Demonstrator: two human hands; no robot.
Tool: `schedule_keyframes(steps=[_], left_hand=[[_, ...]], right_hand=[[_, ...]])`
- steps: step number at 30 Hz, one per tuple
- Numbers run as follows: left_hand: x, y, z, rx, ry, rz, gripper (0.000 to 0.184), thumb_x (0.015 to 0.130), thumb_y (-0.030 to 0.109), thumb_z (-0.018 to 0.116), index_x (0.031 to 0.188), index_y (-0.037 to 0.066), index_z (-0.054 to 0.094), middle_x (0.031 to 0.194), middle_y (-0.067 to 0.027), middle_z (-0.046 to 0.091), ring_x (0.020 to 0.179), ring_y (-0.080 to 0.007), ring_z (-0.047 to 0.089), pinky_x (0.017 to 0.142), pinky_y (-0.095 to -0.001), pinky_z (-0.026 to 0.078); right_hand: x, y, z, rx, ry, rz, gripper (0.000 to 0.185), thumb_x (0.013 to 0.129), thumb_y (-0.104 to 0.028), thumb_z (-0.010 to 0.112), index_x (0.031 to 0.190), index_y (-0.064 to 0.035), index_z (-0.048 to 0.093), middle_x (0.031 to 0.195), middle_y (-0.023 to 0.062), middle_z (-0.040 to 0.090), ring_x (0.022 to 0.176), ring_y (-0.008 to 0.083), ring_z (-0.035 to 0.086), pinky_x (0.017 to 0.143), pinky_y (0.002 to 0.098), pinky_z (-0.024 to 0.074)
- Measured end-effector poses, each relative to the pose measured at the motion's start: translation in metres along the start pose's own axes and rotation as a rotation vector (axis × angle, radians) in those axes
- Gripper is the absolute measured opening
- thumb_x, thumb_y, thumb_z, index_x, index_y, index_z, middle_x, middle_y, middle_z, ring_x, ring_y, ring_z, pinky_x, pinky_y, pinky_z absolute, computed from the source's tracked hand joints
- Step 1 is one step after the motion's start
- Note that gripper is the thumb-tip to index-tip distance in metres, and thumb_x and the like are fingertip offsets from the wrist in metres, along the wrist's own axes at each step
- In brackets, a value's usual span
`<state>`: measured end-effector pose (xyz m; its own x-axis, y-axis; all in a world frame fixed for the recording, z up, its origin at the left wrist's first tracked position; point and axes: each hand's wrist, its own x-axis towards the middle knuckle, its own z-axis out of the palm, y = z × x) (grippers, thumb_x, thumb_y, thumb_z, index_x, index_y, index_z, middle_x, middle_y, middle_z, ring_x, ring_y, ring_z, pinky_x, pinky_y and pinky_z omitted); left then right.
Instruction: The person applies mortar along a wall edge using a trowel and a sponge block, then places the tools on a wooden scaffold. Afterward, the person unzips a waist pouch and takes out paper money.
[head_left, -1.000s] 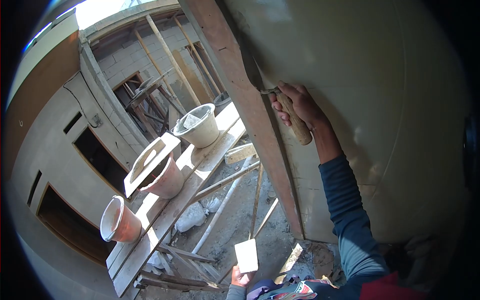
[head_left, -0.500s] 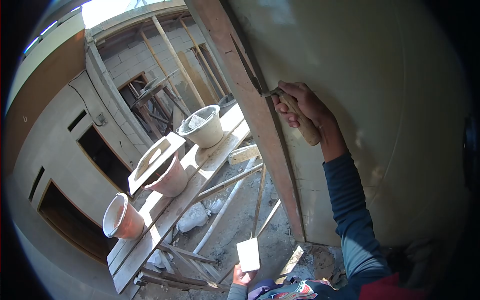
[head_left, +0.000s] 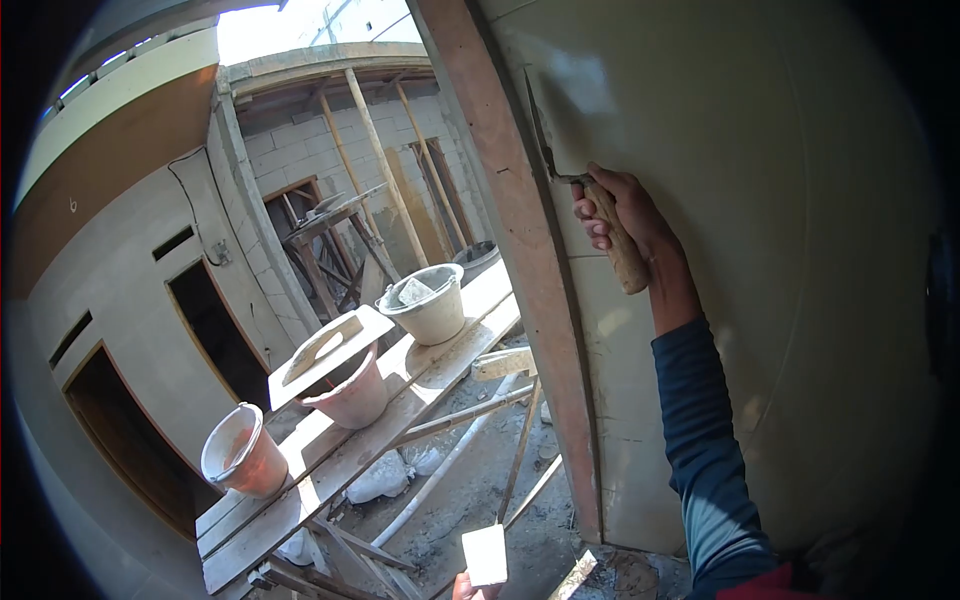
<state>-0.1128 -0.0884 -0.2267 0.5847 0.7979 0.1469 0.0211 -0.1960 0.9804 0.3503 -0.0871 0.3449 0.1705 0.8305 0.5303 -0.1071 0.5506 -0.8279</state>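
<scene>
My right hand (head_left: 640,212) is closed around the wooden handle of a trowel (head_left: 622,250). The trowel's thin blade points up and appears nearly edge-on, along the seam between a reddish wooden frame (head_left: 520,200) and a smooth greyish wall (head_left: 720,130). Whether the blade touches the wall I cannot tell. At the bottom edge, my left hand (head_left: 466,588) grips a white rectangular piece (head_left: 485,556), which is overexposed. Most of that hand is cut off.
A plank scaffold (head_left: 420,392) crosses on the left. It carries an orange bucket (head_left: 262,462), a pinkish bucket (head_left: 352,395) topped by a plastering float (head_left: 325,350), and a grey bucket (head_left: 432,312). Poles, white sacks (head_left: 378,478) and rubble lie below. Doorways open behind.
The trowel blade has shifted from over the wooden frame to its wall side and turned more upright. My left hand and the white piece sit lower in view. The camera has turned slightly.
</scene>
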Motion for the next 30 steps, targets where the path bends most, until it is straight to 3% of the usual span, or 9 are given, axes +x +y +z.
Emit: schedule_keyframes(steps=[2, 6, 8, 12, 14, 21, 24, 30], left_hand=[[0.006, 0.004, 0.002, -0.215, 0.006, -0.061, 0.046, 0.091, 0.02, 0.051, 0.129, -0.006, 0.05, 0.119, -0.0201, 0.062, 0.102, -0.0326, 0.063, 0.08, -0.038, 0.054], [0.021, 0.02, 0.006, -1.068, 0.025, -0.277, 0.045, 0.09, 0.018, 0.051, 0.128, -0.006, 0.05, 0.118, -0.0201, 0.062, 0.102, -0.0327, 0.063, 0.081, -0.0386, 0.053], [0.024, 0.025, 0.008, -1.255, 0.042, -0.316, 0.044, 0.09, 0.018, 0.051, 0.128, -0.006, 0.05, 0.118, -0.02, 0.062, 0.101, -0.0327, 0.063, 0.081, -0.0389, 0.053], [0.028, 0.028, 0.012, -1.379, 0.068, -0.322, 0.043, 0.09, 0.017, 0.051, 0.127, -0.006, 0.051, 0.118, -0.02, 0.062, 0.101, -0.0327, 0.063, 0.082, -0.0396, 0.053], [0.028, 0.029, 0.011, -1.403, 0.075, -0.323, 0.043, 0.09, 0.016, 0.051, 0.127, -0.006, 0.051, 0.117, -0.0199, 0.062, 0.101, -0.0327, 0.063, 0.083, -0.0399, 0.053], [0.031, 0.032, 0.014, -1.499, 0.095, -0.329, 0.041, 0.089, 0.014, 0.05, 0.125, -0.006, 0.051, 0.116, -0.0198, 0.062, 0.1, -0.0328, 0.063, 0.084, -0.041, 0.053], [0.031, 0.032, 0.015, -1.533, 0.101, -0.327, 0.041, 0.089, 0.013, 0.05, 0.125, -0.006, 0.052, 0.116, -0.0198, 0.062, 0.1, -0.0328, 0.063, 0.084, -0.0415, 0.053], [0.026, 0.033, 0.02, -1.603, 0.11, -0.321, 0.039, 0.089, 0.011, 0.05, 0.124, -0.006, 0.052, 0.115, -0.0197, 0.063, 0.1, -0.0328, 0.064, 0.086, -0.0424, 0.053]], right_hand=[[0.026, -0.02, 0.006, -0.034, 0.009, -0.084, 0.034, 0.098, -0.04, 0.046, 0.092, -0.0067, 0.05, 0.065, -0.002, 0.048, 0.046, 0.0048, 0.043, 0.04, 0.022, 0.0389], [0.068, -0.04, 0.016, -0.025, -0.008, -0.079, 0.033, 0.099, -0.039, 0.045, 0.093, -0.0067, 0.05, 0.067, -0.0033, 0.048, 0.047, 0.0045, 0.044, 0.04, 0.0214, 0.0393], [0.064, -0.04, 0.031, -0.106, 0.024, -0.059, 0.033, 0.098, -0.038, 0.045, 0.094, -0.0062, 0.049, 0.068, -0.0034, 0.048, 0.049, 0.0041, 0.043, 0.041, 0.0206, 0.0395], [0.045, -0.057, 0.022, -0.089, -0.139, -0.03, 0.032, 0.098, -0.037, 0.045, 0.095, -0.0057, 0.049, 0.069, -0.0031, 0.048, 0.049, 0.0034, 0.042, 0.042, 0.0199, 0.039], [0.061, -0.068, 0.022, -0.069, -0.01, -0.111, 0.03, 0.098, -0.036, 0.046, 0.095, -0.0064, 0.049, 0.069, -0.0036, 0.048, 0.048, 0.0028, 0.041, 0.041, 0.0199, 0.0387], [0.074, -0.077, 0.024, -0.101, -0.092, -0.014, 0.029, 0.097, -0.037, 0.048, 0.095, -0.0081, 0.049, 0.068, -0.0046, 0.047, 0.047, 0.0023, 0.04, 0.042, 0.0191, 0.0391], [0.057, -0.075, 0.017, -0.078, -0.129, -0.025, 0.028, 0.1, -0.031, 0.039, 0.093, -0.006, 0.049, 0.07, -0.0017, 0.049, 0.051, 0.0045, 0.042, 0.044, 0.0211, 0.0382], [0.064, -0.05, 0.021, -0.139, 0.03, 0.009, 0.029, 0.1, -0.034, 0.041, 0.092, -0.0069, 0.049, 0.069, -0.0025, 0.049, 0.049, 0.0036, 0.041, 0.043, 0.0205, 0.0378]])
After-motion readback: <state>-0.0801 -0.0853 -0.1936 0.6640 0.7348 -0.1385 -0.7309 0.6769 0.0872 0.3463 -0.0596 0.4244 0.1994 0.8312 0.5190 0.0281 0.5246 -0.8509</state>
